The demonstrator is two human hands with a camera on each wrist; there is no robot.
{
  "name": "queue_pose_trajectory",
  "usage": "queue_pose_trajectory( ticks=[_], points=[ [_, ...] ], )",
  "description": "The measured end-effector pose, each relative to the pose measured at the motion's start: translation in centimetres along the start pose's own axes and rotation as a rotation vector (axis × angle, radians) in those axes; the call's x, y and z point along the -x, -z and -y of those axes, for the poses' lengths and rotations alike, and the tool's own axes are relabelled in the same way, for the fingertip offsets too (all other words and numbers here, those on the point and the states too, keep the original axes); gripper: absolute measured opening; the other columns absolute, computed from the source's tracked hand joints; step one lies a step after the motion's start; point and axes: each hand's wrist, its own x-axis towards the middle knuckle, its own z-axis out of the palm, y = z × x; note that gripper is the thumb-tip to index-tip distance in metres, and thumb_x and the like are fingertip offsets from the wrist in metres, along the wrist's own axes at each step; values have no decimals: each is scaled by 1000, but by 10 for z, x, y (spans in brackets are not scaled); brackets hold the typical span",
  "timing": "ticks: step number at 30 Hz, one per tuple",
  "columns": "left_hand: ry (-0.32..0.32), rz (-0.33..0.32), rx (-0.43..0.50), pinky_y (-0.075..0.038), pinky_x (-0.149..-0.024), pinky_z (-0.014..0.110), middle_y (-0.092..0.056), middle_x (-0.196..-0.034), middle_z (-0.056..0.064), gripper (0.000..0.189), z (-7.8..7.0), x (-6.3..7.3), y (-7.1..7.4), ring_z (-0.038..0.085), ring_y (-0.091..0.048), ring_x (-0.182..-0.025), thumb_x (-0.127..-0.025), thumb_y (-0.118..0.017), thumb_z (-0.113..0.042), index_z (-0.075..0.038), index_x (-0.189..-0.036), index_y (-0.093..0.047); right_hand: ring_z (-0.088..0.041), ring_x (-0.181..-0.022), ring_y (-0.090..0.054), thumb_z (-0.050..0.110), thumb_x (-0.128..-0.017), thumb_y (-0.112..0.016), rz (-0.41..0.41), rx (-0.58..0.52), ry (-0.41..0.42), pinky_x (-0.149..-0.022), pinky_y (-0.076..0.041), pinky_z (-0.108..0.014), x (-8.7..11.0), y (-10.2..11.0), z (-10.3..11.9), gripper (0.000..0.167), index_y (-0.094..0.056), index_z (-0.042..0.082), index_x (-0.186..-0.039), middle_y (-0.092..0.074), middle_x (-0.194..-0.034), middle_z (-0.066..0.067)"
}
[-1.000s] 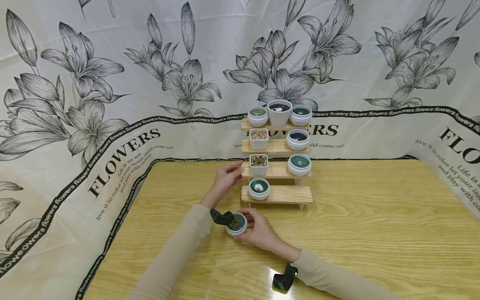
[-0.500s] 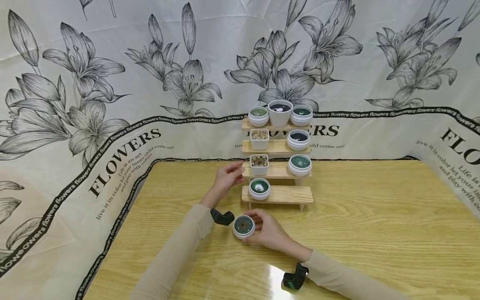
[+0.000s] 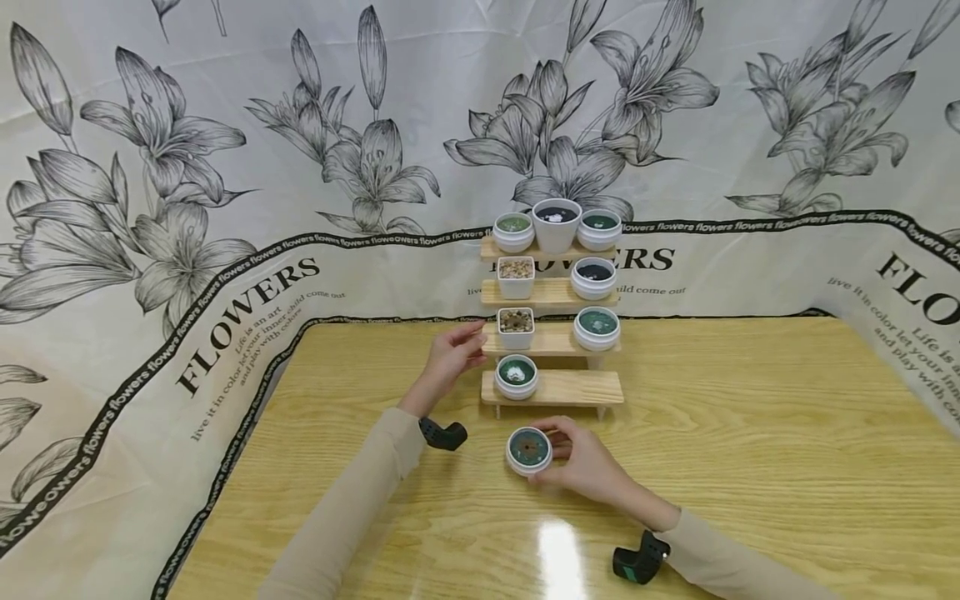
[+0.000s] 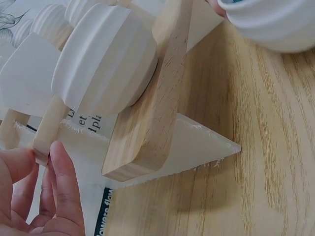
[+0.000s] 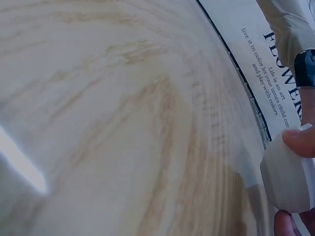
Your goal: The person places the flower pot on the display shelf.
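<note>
My right hand (image 3: 587, 467) grips a small round white pot (image 3: 528, 451) by its right side, in front of the stand. The pot has a teal-green top with a brown centre. In the right wrist view, thumb and fingers hold the white pot (image 5: 288, 172) above the wooden table. My left hand (image 3: 450, 358) pinches the left end of a shelf on the tiered wooden stand (image 3: 577, 387); in the left wrist view thumb and fingertips close on that board end (image 4: 47, 130). On the lowest shelf, at left, sits a round white pot (image 3: 516, 377) with a green top and white patch.
Square pebble-topped pots (image 3: 516, 329) stand at the left of the middle shelves. Round pots (image 3: 596, 328) are at their right. A taller pot (image 3: 557, 227) stands between two round ones on top. Behind rises a flower-printed cloth (image 3: 375, 167). The wooden table (image 3: 750, 433) extends rightward.
My right hand has carried the round pot to the right, away from my left wrist, to below the lowest shelf. My left hand stays at the shelf end.
</note>
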Motion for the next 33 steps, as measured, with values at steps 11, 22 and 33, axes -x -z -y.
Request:
queue_pose_trajectory(
  ticks=[11,22,33],
  points=[
    [-4,-2,0,-56,-64,16,-58,-92,1,38,0,0,-1,8,-57,-70,-95,-60,-7,-4,-133,-57,-12,-103,-61,10,-66,-88,-104,1,9,-87,-55,-18,21,48,0,69,-55,-1,-126,-58,-119,-20],
    [-10,6,1,-56,-64,15,-57,-93,0,40,-2,-1,-1,7,-58,-70,-95,-60,-6,-3,-134,-56,11,-98,-51,7,-71,-85,-216,86,34,-83,-51,-9,21,90,12,67,-53,-3,-129,-55,-125,-21],
    [1,1,2,-56,-63,15,-58,-93,1,39,-2,1,-1,7,-58,-67,-94,-59,-4,-2,-133,-56,-29,-105,-61,10,-73,-84,-210,142,-14,-84,-55,-21,-2,96,16,67,-53,-2,-131,-57,-125,-23]
  ],
)
